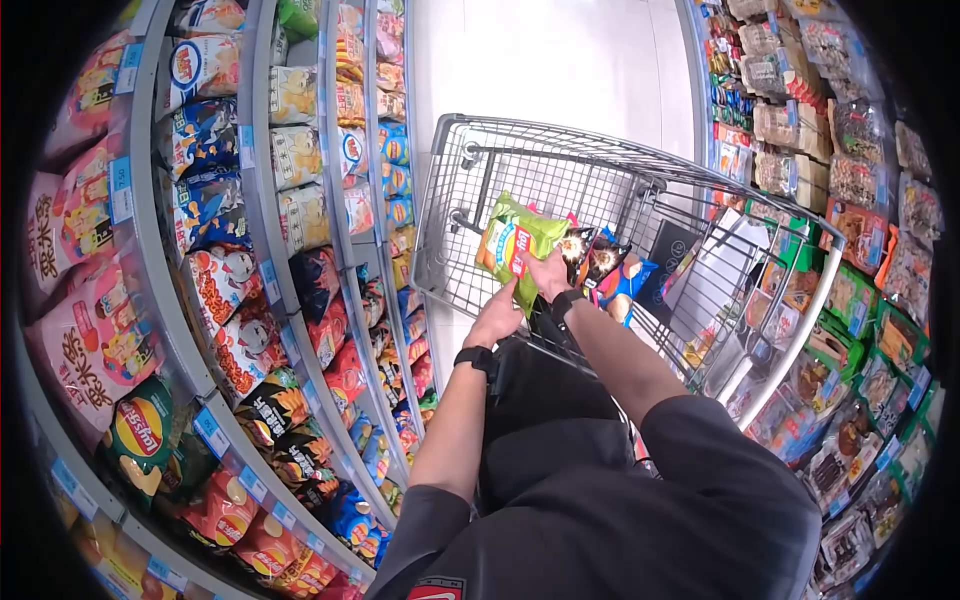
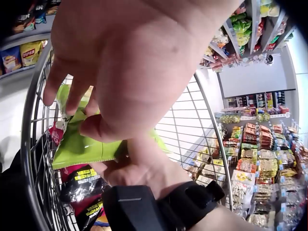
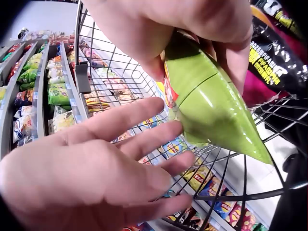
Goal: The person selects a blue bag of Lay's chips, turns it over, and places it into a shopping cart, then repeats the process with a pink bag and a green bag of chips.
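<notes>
A green chip bag [image 1: 515,238] hangs over the shopping cart, its printed side facing up in the head view. My right hand [image 1: 545,275] grips its edge; in the right wrist view the thumb and fingers of this hand [image 3: 192,24] pinch the green bag [image 3: 211,106]. My left hand [image 1: 498,316] is at the bag's near side. Its fingers are spread and loosely bent in the right wrist view, where the left hand [image 3: 96,163] holds nothing; whether its fingertips touch the bag, I cannot tell. The left wrist view shows the bag [image 2: 86,144] below the left hand [image 2: 130,62].
The wire cart [image 1: 460,190] holds dark and colourful snack packs [image 1: 605,262] beside the right hand. White papers [image 1: 715,270] lie toward its handle [image 1: 790,345]. Snack shelves [image 1: 245,250] line the left side; packaged food [image 1: 850,240] fills the right. Pale floor [image 1: 550,60] lies beyond the cart.
</notes>
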Tool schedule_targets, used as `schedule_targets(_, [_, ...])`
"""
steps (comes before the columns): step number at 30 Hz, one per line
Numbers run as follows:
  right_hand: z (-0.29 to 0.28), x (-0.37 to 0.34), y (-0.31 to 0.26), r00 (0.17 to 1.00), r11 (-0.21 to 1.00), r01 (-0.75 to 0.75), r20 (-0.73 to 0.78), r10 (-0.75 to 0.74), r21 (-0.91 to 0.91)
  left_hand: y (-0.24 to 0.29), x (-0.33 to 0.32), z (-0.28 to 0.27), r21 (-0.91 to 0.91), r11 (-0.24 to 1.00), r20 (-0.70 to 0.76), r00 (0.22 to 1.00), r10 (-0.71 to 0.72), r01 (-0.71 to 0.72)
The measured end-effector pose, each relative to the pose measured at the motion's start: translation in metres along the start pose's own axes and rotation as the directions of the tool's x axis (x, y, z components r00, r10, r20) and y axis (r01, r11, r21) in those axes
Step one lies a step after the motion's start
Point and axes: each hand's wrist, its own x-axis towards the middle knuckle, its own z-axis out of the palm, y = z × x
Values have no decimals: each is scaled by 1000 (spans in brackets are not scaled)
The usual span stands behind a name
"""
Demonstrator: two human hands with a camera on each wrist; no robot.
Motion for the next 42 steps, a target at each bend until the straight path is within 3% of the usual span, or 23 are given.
schedule_targets(2, [5, 9, -1, 996, 995, -83, 36, 85, -59, -2, 3, 3, -3, 1000, 23, 999, -31, 31])
schedule_targets(3, [13, 16, 8, 997, 997, -40, 56, 44, -59, -5, 6, 5, 53, 998, -27, 999, 37, -35])
schedule_targets(8, [15, 22, 4, 996, 967, 61, 83, -42, -249, -9, 21, 11, 6, 999, -27, 999, 32, -32])
schedule_targets(10, [7, 16, -13, 990, 980, 61, 138, -35, -192, -7, 24, 13, 50, 999, -150, 988, 19, -12])
schedule_targets(13, [4, 32, -12, 984, 930, 124, 161, -71, -347, -15, 31, 17, 107, 994, -223, 975, 23, 1])
schedule_targets(16, [-3, 42, -2, 962, 966, 99, 272, -31, -239, -24, 34, 12, 130, 990, -207, 975, 81, -54])
schedule_targets(18, [-12, 32, -9, 935, 999, -33, 351, 45, -40, -25, 33, 8, 105, 992, -182, 979, 86, -68])
schedule_targets(19, [-18, 28, -14, 924, 996, 68, 381, -40, -60, -26, 30, 6, 105, 992, -186, 979, 89, -70])
schedule_targets(21, [-16, 53, 20, 911, 993, 63, 412, -18, -97, -21, 16, -8, -143, 988, -169, 983, -74, 50])
schedule_targets(24, [-35, 34, -10, 896, 987, 127, 438, -70, -103, -41, 9, -18, -247, 969, -237, 971, -37, -23])
schedule_targets(25, [-47, 22, -24, 880, 994, 37, 474, 17, -103, -31, -5, -28, -306, 952, -204, 976, -82, 16])
schedule_targets(26, [-53, 16, -33, 854, 993, -53, 510, 101, -107, -35, -10, -32, -359, 931, -232, 972, -27, -60])
schedule_targets(28, [-66, 6, -44, 810, 996, -58, 579, 89, -71, -47, -26, -36, -418, 907, -215, 976, -41, -54])
schedule_targets(30, [-59, 0, -39, 945, 997, -76, 318, 76, -14, -59, -45, -40, -385, 919, -254, 967, -20, -82])
schedule_targets(32, [-56, 3, -36, 982, 998, -45, 185, 35, 48, -73, -64, -43, -355, 928, -297, 955, 1, -112])
schedule_targets(34, [-52, 10, -25, 992, 982, 109, 42, -117, 157, -87, -85, -42, -356, 927, -360, 933, -16, -122])
schedule_targets(36, [-50, -6, -31, 988, 963, 146, 24, -156, 225, -91, -116, -40, -360, 918, -453, 891, -17, -166])
schedule_targets(39, [-33, -36, -31, 944, 936, 289, 106, -314, 200, -103, -163, -38, -396, 889, -539, 842, -25, -228])
schedule_targets(40, [-30, -77, -52, 931, 928, 342, 82, -357, 151, -111, -175, -33, -423, 871, -561, 827, -34, -251])
schedule_targets(42, [-11, -95, -47, 863, 886, 413, 219, -455, 213, -114, -212, -30, -438, 856, -592, 804, -46, -274])
